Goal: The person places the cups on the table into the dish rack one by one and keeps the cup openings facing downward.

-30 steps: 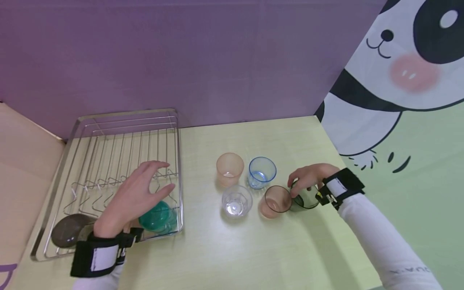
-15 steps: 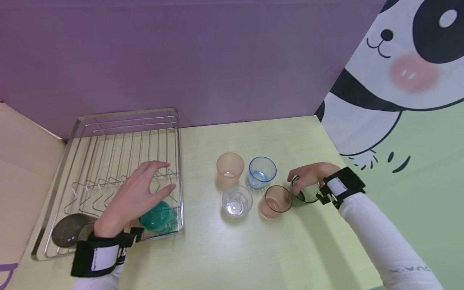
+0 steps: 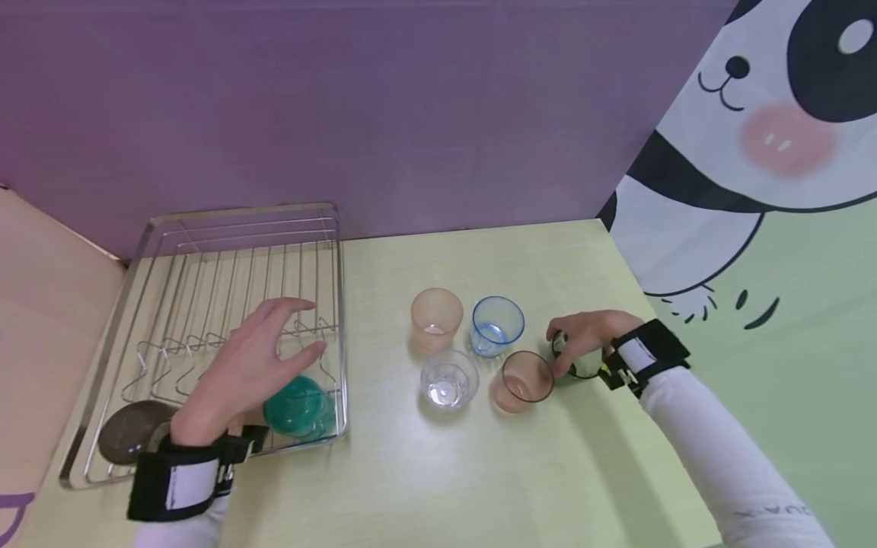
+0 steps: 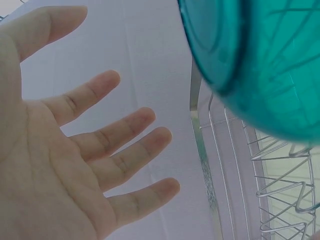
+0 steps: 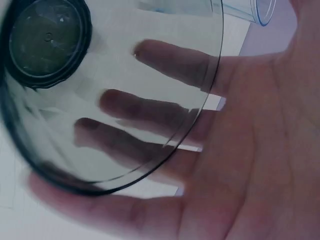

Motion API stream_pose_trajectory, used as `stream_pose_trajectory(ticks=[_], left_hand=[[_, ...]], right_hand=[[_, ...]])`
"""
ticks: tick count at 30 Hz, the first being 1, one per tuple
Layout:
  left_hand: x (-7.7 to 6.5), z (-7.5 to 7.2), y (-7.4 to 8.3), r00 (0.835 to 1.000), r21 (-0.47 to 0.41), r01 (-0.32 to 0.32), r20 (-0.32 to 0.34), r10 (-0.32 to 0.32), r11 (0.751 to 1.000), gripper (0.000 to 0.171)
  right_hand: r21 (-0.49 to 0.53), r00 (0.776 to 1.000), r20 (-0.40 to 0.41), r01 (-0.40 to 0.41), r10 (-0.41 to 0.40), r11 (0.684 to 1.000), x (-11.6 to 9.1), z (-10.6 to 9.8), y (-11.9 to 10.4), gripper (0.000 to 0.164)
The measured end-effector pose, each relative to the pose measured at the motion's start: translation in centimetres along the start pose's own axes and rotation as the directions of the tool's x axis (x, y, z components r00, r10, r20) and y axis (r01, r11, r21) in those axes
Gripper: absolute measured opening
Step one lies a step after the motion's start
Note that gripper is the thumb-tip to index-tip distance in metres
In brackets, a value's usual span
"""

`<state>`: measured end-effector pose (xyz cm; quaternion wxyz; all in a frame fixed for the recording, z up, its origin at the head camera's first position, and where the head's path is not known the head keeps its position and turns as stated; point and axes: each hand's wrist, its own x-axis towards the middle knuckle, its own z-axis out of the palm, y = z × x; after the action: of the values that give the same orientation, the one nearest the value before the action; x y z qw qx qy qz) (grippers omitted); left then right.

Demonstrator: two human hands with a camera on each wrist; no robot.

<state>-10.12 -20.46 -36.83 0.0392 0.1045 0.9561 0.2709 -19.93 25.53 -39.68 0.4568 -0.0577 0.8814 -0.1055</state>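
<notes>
My right hand (image 3: 582,339) is around a smoky grey drinking glass (image 3: 589,361) at the right of the group on the table. In the right wrist view, several fingers (image 5: 165,107) show through its clear wall (image 5: 165,30), and its dark round base (image 5: 47,37) lies at the upper left. My left hand (image 3: 250,361) hovers over the wire rack (image 3: 340,304), its fingers and thumb spread and holding nothing. A teal glass (image 3: 298,407) sits in the rack just below the left hand; in the left wrist view that teal glass (image 4: 280,65) looms beyond the fingers.
Left of the right hand stand a brownish-pink glass (image 3: 527,377), a blue-rimmed glass (image 3: 496,323), a clear glass (image 3: 448,380) and a peach glass (image 3: 436,316). A dark grey round vessel (image 3: 133,434) is in the rack's front left corner. A purple wall (image 3: 411,114) rises behind.
The right hand's thumb has shifted slightly down along the smoky grey glass, hiding more of it. The left hand has drifted a little left. The other glasses stay put.
</notes>
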Motion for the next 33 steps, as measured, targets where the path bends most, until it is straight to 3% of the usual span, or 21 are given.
stream_pose_trajectory(ticks=[6,11,20,25,33], left_hand=[[0.0,0.0,0.0,1.000,-0.002,0.009,-0.002,-0.009,1.000,0.065],[0.0,-0.1,0.2,1.000,-0.011,0.000,-0.008,0.000,1.000,0.065],[0.0,-0.2,0.4,1.000,-0.027,-0.020,-0.023,0.020,0.999,0.062],[0.0,-0.2,0.4,0.999,-0.022,-0.036,-0.039,0.035,0.999,0.059],[0.2,-0.1,0.3,0.995,-0.028,-0.058,-0.088,0.055,0.998,0.056]], right_hand=[[-0.147,0.988,-0.092,0.108,-0.122,0.983,0.3,-0.5,0.3,0.082],[-0.186,0.981,-0.140,0.106,-0.133,0.977,0.1,-0.4,0.2,0.085],[-0.162,0.939,-0.292,0.138,-0.181,0.977,0.5,-0.2,0.6,0.078],[-0.166,0.937,-0.292,0.146,-0.190,0.975,1.0,-0.1,0.7,0.083],[-0.161,0.922,-0.328,0.162,-0.208,0.973,1.9,0.2,0.6,0.070]])
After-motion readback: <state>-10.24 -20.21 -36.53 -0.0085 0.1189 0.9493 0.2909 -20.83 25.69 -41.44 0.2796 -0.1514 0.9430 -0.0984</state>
